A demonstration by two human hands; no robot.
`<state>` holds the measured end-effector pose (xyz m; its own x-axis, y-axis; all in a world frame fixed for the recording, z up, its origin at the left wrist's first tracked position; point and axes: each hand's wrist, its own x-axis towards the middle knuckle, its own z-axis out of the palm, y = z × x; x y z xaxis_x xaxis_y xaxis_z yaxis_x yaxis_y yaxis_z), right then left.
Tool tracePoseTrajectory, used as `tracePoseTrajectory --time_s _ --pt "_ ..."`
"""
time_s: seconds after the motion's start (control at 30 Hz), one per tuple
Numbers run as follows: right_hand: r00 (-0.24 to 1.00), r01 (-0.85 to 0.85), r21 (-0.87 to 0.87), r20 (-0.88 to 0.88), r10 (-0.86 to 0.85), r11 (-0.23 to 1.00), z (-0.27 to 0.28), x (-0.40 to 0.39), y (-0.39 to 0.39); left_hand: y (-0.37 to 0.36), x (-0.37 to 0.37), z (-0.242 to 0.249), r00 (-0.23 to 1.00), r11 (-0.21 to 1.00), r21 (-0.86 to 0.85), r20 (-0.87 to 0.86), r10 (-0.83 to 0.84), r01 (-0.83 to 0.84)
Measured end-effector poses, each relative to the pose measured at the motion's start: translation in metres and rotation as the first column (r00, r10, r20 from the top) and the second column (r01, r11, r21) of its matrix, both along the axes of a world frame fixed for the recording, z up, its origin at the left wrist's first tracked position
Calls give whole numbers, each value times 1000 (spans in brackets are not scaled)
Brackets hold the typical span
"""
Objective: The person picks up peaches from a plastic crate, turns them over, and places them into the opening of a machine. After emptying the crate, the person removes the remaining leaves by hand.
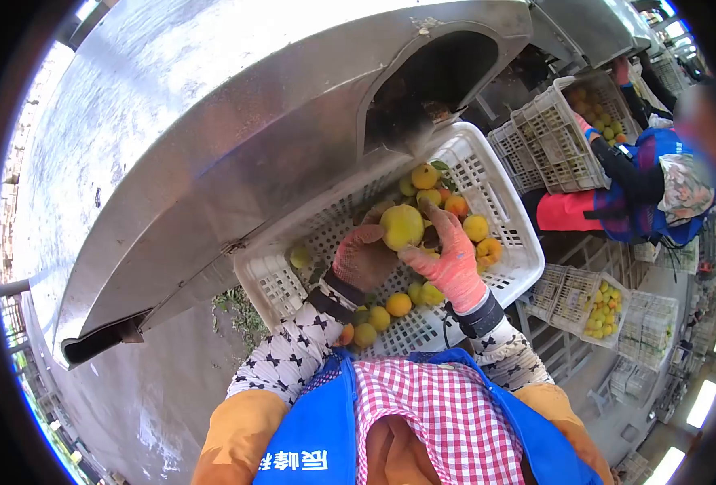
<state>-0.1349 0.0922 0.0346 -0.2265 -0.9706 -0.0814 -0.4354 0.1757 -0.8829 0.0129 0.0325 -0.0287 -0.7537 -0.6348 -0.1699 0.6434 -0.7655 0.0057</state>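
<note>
Below me, a white plastic crate holds several yellow, green and orange round fruits that look like peaches, some with leaves. A large yellow-green peach is raised above the crate between my hands. My left hand, in a worn pink and dark glove, is closed around its left and lower side. From the right, my right hand, in a pink glove, pinches at the same peach with thumb and fingers. More fruits lie behind my right hand and along the crate's near side, such as an orange-yellow peach.
A metal machine with a curved housing and a dark opening stands against the crate's far side. At the right, a co-worker handles a tilted fruit crate. Another filled crate sits lower right.
</note>
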Motion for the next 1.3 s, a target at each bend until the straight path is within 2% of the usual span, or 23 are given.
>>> tracePoseTrajectory --time_s 0.07,0.3,0.33,0.37,0.43,0.5,0.57,0.63,0.67,0.7,0.73,0.77,0.8,0.83,0.9,0.93,1.0,1.07,1.1,1.13,1.2,1.27,1.3 --pt "980 -31 -188 -199 -7 982 11 7 0 0 -1 9 997 989 -134 34 70 -65" --pt "928 21 -374 -339 -157 927 40 -1 -39 -14 -5 29 997 988 -135 31 77 -72" --pt "928 19 -376 -339 -157 926 41 -5 -54 -17 1 -5 881 888 -445 458 117 113" --pt "903 13 -412 -387 -188 911 42 -9 -70 -21 9 -32 592 702 -587 752 290 403" --pt "831 22 -399 -502 -239 917 37 -13 -105 -31 30 -56 -136 237 20 865 483 971" --pt "739 4 -340 -632 -232 940 15 -9 -155 -27 55 -114 -321 -60 504 632 706 861" --pt "731 -46 -428 -630 -262 903 5 -17 -179 -27 87 -169 -330 -307 741 576 748 597" --pt "770 -58 -496 -574 -278 866 32 -26 -162 -21 130 -237 -112 -349 684 533 839 640" --pt "973 67 -479 -163 -164 875 48 -27 -140 -25 129 -248 -107 -374 669 562 820 643" --pt "954 185 -401 294 -65 897 53 -33 -118 -29 122 -258 -232 -336 704 579 782 625" --pt "994 104 -355 79 -81 929 42 -45 -101 -24 118 -264 -358 -298 743 582 730 599" --pt "995 65 -234 93 -44 970 17 -53 -88 -20 109 -261 -356 -310 731 600 716 608" --pt "980 -31 -10 -198 29 999 -12 -62 -72 -17 97 -250 -333 -434 656 718 611 618" --pt "968 -162 169 -165 190 972 -37 -64 -55 -10 87 -238 -313 -547 563 816 486 620" --pt "592 -346 687 -368 717 638 -79 -55 -44 11 78 -214 -362 -524 544 835 414 655" --pt "510 -283 811 -324 797 512 -89 -41 -42 19 75 -204 -404 -486 538 841 359 689" --pt "437 -206 908 -249 864 366 -125 -31 -21 20 69 -177 -448 -453 537 843 296 711" --pt "270 -243 856 -393 879 457 -184 -38 6 10 64 -167 -417 -719 430 884 212 545" --pt "268 -233 872 -367 891 430 -183 -36 1 14 85 -199 39 -980 78 996 86 181" --pt "269 -232 871 -370 889 433 -168 -34 -4 12 82 -193 -141 -943 157 983 120 292" --pt "521 -159 939 -184 834 306 -139 -36 -22 10 82 -183 -308 -823 360 921 238 440" --pt "822 -300 730 -129 555 614 -141 -57 -11 14 84 -183 -328 -760 422 900 286 495" --pt "930 -353 598 136 342 720 -121 -63 -13 15 84 -185 -329 -736 437 895 301 517"
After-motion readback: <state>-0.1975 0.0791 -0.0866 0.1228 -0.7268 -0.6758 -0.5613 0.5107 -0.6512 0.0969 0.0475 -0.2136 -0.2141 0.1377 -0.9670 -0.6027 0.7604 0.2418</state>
